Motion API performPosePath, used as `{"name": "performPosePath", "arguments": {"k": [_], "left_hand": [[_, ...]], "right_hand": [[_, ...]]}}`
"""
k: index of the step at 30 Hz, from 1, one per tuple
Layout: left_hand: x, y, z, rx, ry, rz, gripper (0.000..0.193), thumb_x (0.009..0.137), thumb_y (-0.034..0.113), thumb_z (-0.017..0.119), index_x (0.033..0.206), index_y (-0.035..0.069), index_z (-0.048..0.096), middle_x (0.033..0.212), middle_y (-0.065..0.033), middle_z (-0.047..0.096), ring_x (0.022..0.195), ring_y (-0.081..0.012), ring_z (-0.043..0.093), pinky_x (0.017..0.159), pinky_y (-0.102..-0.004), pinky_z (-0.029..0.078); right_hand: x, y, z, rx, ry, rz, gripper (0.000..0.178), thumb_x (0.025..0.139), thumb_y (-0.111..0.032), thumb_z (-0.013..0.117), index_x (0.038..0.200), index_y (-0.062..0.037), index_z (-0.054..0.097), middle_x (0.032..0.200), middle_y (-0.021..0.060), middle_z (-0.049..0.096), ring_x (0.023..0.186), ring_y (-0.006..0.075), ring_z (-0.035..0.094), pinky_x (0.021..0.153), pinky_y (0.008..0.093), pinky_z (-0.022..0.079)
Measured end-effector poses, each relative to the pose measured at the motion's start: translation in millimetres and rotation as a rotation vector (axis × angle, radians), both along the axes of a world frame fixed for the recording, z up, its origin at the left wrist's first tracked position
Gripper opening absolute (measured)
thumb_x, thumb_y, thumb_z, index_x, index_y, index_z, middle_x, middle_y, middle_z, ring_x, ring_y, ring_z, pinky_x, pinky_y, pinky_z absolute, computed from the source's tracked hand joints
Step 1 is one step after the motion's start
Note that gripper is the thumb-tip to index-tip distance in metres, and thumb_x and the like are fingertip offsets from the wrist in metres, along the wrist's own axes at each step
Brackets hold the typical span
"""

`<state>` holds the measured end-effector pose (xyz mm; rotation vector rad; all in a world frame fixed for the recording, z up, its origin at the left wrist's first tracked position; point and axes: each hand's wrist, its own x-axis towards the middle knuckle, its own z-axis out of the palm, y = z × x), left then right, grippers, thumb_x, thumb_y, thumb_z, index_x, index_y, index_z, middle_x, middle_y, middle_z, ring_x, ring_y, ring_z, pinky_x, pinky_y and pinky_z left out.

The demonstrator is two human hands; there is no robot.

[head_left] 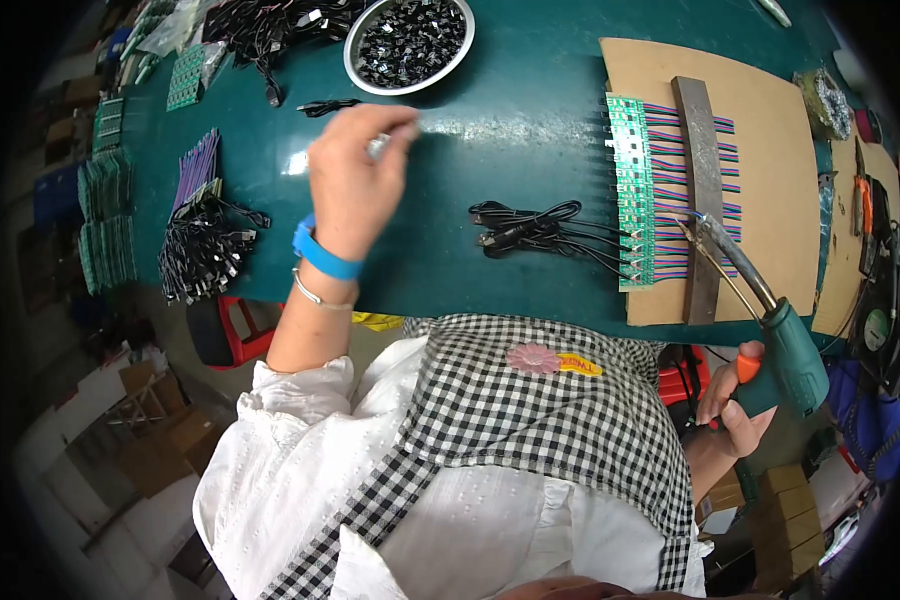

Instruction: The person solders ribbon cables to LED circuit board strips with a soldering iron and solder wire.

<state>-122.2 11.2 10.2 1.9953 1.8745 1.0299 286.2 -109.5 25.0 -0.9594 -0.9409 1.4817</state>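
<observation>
My left hand, with a blue wristband, hovers over the table left of centre. Its fingers are pinched; a small pale bit shows between them, too little to name. Just beyond it lies a black cable. At the lower right my right hand, an orange cover on one finger, is closed round the green soldering gun. The gun's tip points at a strip of green circuit boards with coloured wires. Black cables run to the near end of that strip.
A dark metal bar lies across the wires on a brown board. A bowl of small black parts stands at the back. Bundled black cables and stacked green boards lie left. Solder wire sits at far right.
</observation>
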Motion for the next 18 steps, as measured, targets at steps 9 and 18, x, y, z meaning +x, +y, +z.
{"name": "performPosePath", "arguments": {"k": [9, 18], "left_hand": [[-35, 15, -21, -0.04, 0.328, -0.066, 0.015, 0.076, 0.009, 0.072, 0.09, 0.009, 0.067, 0.084, -0.0033, 0.064, 0.085, -0.0252, 0.055, 0.085, -0.0374, 0.038], [83, -3, 49, -0.455, -0.567, -0.432, 0.003, 0.086, -0.001, 0.064, 0.089, -0.002, 0.065, 0.076, -0.0055, 0.066, 0.066, -0.0104, 0.061, 0.058, -0.0237, 0.048]], "right_hand": [[-8, 11, 7, -0.017, 0.006, 0.005, 0.064, 0.076, -0.011, 0.069, 0.124, 0.0145, 0.036, 0.058, 0.0096, 0.049, 0.043, 0.0144, 0.045, 0.037, 0.0236, 0.04], [-18, 20, 15, -0.053, -0.072, -0.127, 0.067, 0.075, -0.011, 0.068, 0.129, 0.011, 0.036, 0.063, 0.0092, 0.053, 0.043, 0.0147, 0.049, 0.041, 0.0217, 0.043]]}}
